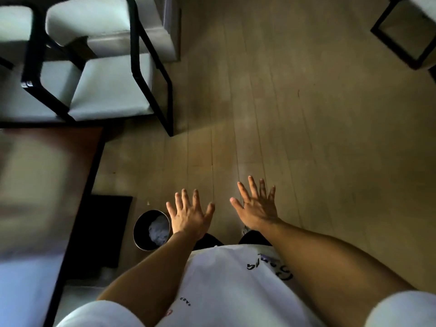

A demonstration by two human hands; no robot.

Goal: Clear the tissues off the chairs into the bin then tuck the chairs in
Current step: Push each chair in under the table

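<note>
head view: bin point(141, 228) holds crumpled tissues point(158, 230); left hand point(188, 217) and right hand point(257, 206) spread, holding nothing.

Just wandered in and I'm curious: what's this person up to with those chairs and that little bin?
A person stands on the wooden floor with both hands spread open and holding nothing: left hand, right hand. Beside the left hand, a small round bin on the floor already holds crumpled white tissues. The pale-cushioned chairs with black frames stand at the end of the dark table; no tissue shows on the seat in view. Tidying seems well along.
</note>
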